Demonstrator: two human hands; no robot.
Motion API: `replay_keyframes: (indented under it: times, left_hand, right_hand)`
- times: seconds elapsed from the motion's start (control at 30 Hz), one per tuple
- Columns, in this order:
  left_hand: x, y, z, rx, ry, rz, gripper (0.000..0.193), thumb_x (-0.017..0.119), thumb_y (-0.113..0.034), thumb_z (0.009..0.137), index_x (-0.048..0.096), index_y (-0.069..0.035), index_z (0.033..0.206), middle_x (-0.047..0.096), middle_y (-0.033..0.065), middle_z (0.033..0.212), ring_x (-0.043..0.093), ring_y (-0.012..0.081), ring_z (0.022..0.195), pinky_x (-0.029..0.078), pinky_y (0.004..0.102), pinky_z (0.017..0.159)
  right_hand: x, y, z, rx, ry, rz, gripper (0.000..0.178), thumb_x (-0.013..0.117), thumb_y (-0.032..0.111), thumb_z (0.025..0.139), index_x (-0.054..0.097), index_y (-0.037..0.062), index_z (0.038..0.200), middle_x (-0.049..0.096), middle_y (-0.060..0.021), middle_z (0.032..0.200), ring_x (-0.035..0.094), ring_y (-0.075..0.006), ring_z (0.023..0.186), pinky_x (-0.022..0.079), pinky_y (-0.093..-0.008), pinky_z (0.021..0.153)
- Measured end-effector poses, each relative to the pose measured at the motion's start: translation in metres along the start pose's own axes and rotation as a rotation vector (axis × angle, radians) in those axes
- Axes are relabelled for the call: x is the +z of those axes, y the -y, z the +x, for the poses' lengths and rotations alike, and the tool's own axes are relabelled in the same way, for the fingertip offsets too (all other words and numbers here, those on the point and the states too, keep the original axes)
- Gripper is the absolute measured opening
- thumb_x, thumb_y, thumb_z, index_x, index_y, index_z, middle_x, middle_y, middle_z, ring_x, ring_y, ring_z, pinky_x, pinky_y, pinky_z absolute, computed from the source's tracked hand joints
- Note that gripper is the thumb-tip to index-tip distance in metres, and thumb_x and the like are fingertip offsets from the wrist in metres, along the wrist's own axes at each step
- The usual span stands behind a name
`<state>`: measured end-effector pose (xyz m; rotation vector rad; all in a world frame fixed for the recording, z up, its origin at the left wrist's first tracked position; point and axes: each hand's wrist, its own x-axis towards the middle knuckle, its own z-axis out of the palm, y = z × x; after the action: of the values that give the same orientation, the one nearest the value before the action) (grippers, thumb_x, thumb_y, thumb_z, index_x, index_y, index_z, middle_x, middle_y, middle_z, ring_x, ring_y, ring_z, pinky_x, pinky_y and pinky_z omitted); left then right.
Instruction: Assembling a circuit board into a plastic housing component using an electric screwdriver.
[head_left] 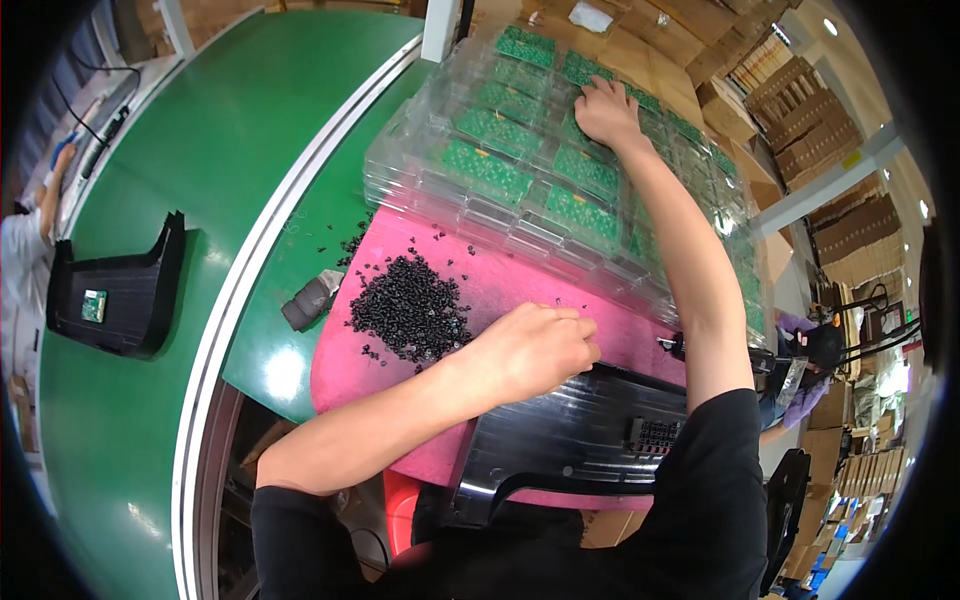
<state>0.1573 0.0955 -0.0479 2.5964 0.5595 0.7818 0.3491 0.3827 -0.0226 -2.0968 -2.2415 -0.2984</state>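
Note:
My left hand [540,350] hovers over the near edge of the pink mat, its fingers curled together; whatever they may hold is hidden. Just below it lies a curved black plastic housing [560,440] with a black slotted part [655,436] on it. A heap of small black screws [410,308] spreads to the left of this hand. My right hand [608,112] reaches far forward with its fingers apart, the tips down at a green circuit board [586,70]. More boards sit in the compartments of the stacked clear plastic trays [480,215].
A grey-black wrapped piece [312,300] lies left of the screws. Past a white rail [300,190], another black housing with a small green board [94,306] rests on the green surface. A dark tool with a metal tip [668,344] is under my right forearm. Cardboard boxes [800,110] stand behind.

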Motion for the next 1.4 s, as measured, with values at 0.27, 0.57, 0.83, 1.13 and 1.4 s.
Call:
replay_keyframes:
  times: [0.27, 0.57, 0.83, 1.13, 1.4]
  left_hand:
    - [-0.003, 0.001, 0.001, 0.044, -0.049, -0.012, 0.013, 0.066, -0.016, 0.084, 0.064, -0.004, 0.087, 0.058, 0.0085, 0.082, 0.063, 0.028, 0.083, 0.054, 0.0411, 0.069]
    - [-0.003, -0.01, 0.003, 0.028, -0.043, 0.012, 0.014, 0.069, -0.017, 0.081, 0.063, -0.005, 0.084, 0.057, 0.0069, 0.08, 0.062, 0.0258, 0.082, 0.054, 0.039, 0.07]
    - [-0.008, -0.01, 0.005, -0.002, -0.01, 0.003, 0.015, 0.07, -0.017, 0.081, 0.062, -0.005, 0.085, 0.056, 0.008, 0.08, 0.062, 0.0273, 0.08, 0.054, 0.0407, 0.069]
    - [-0.011, -0.012, 0.01, 0.004, 0.031, -0.04, 0.013, 0.071, -0.017, 0.085, 0.07, -0.004, 0.089, 0.06, 0.0103, 0.08, 0.063, 0.0309, 0.078, 0.053, 0.0429, 0.068]
    - [-0.023, -0.029, 0.014, -0.237, -0.241, -0.125, 0.047, 0.083, -0.025, 0.074, 0.065, 0.0, 0.109, 0.065, 0.0169, 0.097, 0.063, 0.0328, 0.093, 0.05, 0.0416, 0.086]
  right_hand:
    - [-0.003, -0.004, -0.008, -0.116, -0.025, 0.004, 0.052, 0.044, 0.028, 0.099, 0.043, 0.0005, 0.142, 0.037, -0.0115, 0.151, 0.03, -0.0287, 0.143, 0.026, -0.0523, 0.116]
    - [0.005, 0.003, 0.017, 0.026, -0.027, 0.108, 0.054, 0.048, 0.015, 0.093, 0.04, 0.017, 0.147, 0.029, -0.0094, 0.159, 0.02, -0.0309, 0.149, 0.022, -0.0509, 0.12]
    - [0.013, 0.009, 0.029, 0.024, 0.003, 0.188, 0.056, 0.047, 0.009, 0.093, 0.039, 0.0191, 0.148, 0.041, -0.0073, 0.153, 0.031, -0.0269, 0.145, 0.024, -0.051, 0.117]
    - [-0.024, 0.019, -0.026, -0.387, -0.748, -0.056, 0.047, 0.057, 0.008, 0.085, 0.058, 0.0088, 0.132, 0.065, -0.0089, 0.113, 0.057, -0.0252, 0.117, 0.036, -0.0457, 0.107]
    - [-0.142, 0.033, -0.248, -0.437, -0.354, 1.033, 0.043, 0.054, 0.004, 0.091, 0.06, 0.0074, 0.133, 0.067, -0.0146, 0.112, 0.067, -0.024, 0.094, 0.053, -0.0384, 0.084]
